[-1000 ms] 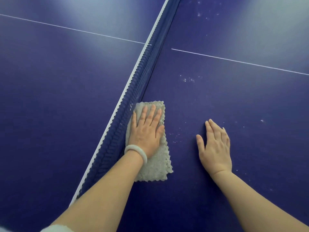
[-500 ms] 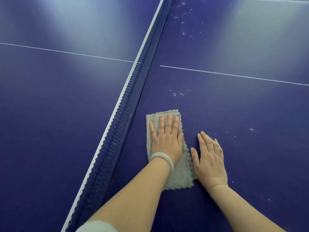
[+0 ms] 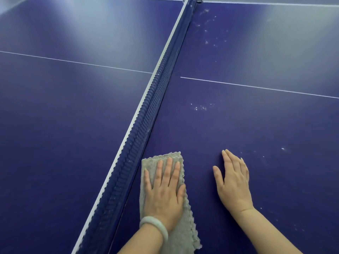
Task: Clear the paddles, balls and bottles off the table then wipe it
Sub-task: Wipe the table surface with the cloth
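- Cloth (image 3: 183,233) and left hand (image 3: 163,195): shifted back toward the net (image 3: 145,129) since half a second ago, parted from the right hand (image 3: 233,186).
- Cloth: grey, nubbly, scallop-edged, folded oblong; flat on the blue table (image 3: 256,125), just beside the net.
- Left hand: fingers straight, palm pressing the cloth; pale bangle (image 3: 156,224) at wrist.
- Right hand: flat on bare table, holding nothing, right of the cloth.
- White specks (image 3: 200,107): beyond both hands.

The left hand (image 3: 163,195) lies palm down, fingers straight and spread. The right hand (image 3: 233,182) lies flat too, fingers together, thumb apart.
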{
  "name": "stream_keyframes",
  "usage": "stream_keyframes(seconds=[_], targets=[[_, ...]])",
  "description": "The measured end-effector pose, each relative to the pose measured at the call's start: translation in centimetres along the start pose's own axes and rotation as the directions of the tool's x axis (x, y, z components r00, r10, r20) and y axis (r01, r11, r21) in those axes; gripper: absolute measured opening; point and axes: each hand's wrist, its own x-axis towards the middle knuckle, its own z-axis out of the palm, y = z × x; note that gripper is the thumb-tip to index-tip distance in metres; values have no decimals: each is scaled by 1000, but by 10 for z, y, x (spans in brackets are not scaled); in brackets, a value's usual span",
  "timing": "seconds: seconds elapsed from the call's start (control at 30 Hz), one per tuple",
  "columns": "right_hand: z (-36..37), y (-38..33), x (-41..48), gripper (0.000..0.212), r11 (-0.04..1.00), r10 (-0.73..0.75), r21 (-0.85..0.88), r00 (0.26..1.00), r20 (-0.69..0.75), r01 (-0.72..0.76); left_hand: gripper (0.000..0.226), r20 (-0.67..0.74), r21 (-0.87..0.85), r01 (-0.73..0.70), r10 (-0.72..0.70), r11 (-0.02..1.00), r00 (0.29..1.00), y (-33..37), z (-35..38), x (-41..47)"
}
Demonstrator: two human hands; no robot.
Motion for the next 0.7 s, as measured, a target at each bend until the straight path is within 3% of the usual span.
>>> stream_keyframes(seconds=[0.17, 0.4, 0.7], targets=[[8, -14, 51, 59, 999, -10, 32, 999, 37, 9, 62, -17, -5, 186, -186, 982, 982, -11, -6, 60], [18, -13, 90, 66, 987, 89, -134, 996, -3, -89, 61, 18, 20, 136, -137, 990, 990, -23, -21, 131], [23, -9, 91, 70, 988, 93, -119, 994, -64, -100, 60, -1, 16, 68, -68, 998, 998, -16, -30, 261]])
